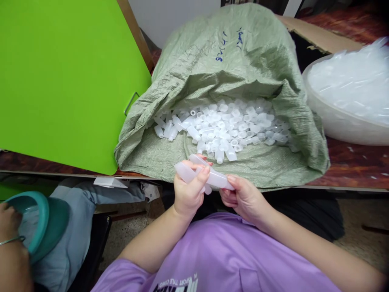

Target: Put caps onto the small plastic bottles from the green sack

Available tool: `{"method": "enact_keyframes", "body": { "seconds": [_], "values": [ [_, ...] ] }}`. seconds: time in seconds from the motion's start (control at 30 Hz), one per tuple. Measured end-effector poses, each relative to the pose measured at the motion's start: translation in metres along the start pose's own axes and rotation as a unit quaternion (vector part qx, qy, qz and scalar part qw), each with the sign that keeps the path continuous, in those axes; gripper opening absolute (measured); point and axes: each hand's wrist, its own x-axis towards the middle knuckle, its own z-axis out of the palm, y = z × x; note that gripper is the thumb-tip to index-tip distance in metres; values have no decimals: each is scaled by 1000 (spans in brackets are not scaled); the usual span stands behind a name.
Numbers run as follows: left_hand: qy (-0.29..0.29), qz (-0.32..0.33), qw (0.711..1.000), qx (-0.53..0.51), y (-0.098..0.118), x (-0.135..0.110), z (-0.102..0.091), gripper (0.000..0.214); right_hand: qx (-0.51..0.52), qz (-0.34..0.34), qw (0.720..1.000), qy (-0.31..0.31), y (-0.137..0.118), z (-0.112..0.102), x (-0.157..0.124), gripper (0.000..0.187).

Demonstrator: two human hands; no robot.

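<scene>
My left hand [190, 190] is closed round a bunch of small translucent white plastic tubes [185, 172], held near my chest at the table's front edge. My right hand [243, 198] pinches the right end of one tube [219, 178] that lies across the bunch. Just beyond both hands, a green woven sack [212, 65] lies open on the table. A heap of several more such tubes [225, 125] spills from its mouth.
A bright green board [67, 81] leans at the left. A white basin [349, 121] of clear plastic stands at the right on the brown table [358, 166]. At lower left another person's hand [9, 223] holds a teal bowl [39, 223].
</scene>
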Motion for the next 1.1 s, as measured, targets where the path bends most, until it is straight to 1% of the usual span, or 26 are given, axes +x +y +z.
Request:
{"method": "enact_keyframes", "body": {
  "seconds": [0.07,0.1,0.17,0.2,0.23,0.27,0.3,0.33,0.37,0.4,0.43,0.47,0.5,0.53,0.57,0.63,0.67,0.7,0.73,0.8,0.83,0.87,0.9,0.97,1.03,1.1],
  "values": [
    [-25,25,999,11,-1,1,-6,19,0,25,999,-24,-3,-3,-2,41],
    [-42,36,998,15,0,1,-10,18,-25,39,998,-39,-6,-5,-3,41],
    [-80,55,995,35,1,1,-18,14,-142,48,987,-53,-16,-12,-8,40],
    [-97,60,992,57,2,0,-21,12,-225,35,973,-43,-24,-17,-10,38],
    [-114,60,988,89,3,-1,-23,11,-313,8,950,-18,-32,-23,-12,36],
    [-129,58,982,126,5,-2,-25,10,-398,-33,916,24,-41,-29,-13,35],
    [-143,55,975,163,6,-4,-25,10,-476,-76,873,76,-50,-35,-12,35],
    [-157,50,967,193,7,-5,-24,10,-547,-111,820,128,-59,-42,-9,35],
    [-169,48,961,213,7,-6,-22,11,-610,-138,761,172,-66,-48,-5,34],
    [-177,47,958,222,7,-6,-20,13,-666,-156,700,204,-72,-54,1,33],
    [-176,44,958,221,6,-6,-17,15,-713,-165,644,222,-76,-59,9,32],
    [-169,37,962,212,6,-6,-14,17,-751,-167,597,227,-78,-63,17,32],
    [-156,26,968,193,5,-6,-11,18,-781,-163,561,222,-79,-66,24,33],
    [-141,7,976,164,4,-5,-9,18,-803,-156,534,214,-79,-68,32,34],
    [-125,-19,984,126,3,-4,-8,19,-819,-145,515,206,-78,-70,38,34],
    [-96,-89,991,39,3,-1,-7,23,-837,-120,493,204,-75,-70,45,30],
    [-81,-128,988,-2,4,1,-7,25,-839,-111,490,207,-74,-70,46,28],
    [-64,-166,983,-36,4,3,-8,28,-837,-101,494,212,-74,-69,46,25],
    [-47,-200,977,-61,5,5,-8,31,-831,-93,503,217,-73,-69,45,23],
    [-15,-253,963,-95,6,8,-8,34,-812,-88,531,226,-73,-69,41,21],
    [-3,-272,956,-106,5,9,-8,35,-802,-95,543,228,-72,-70,39,22],
    [7,-288,951,-112,4,10,-7,35,-797,-106,549,227,-71,-71,37,26],
    [15,-300,947,-114,3,11,-6,36,-798,-119,548,222,-69,-72,36,30],
    [30,-311,944,-105,1,12,-4,37,-814,-137,531,195,-64,-76,33,35],
    [40,-314,944,-91,-2,13,-3,39,-835,-137,507,161,-59,-79,29,36],
    [40,-311,946,-78,-3,14,-3,40,-849,-135,491,140,-55,-81,25,37]
  ]
}}
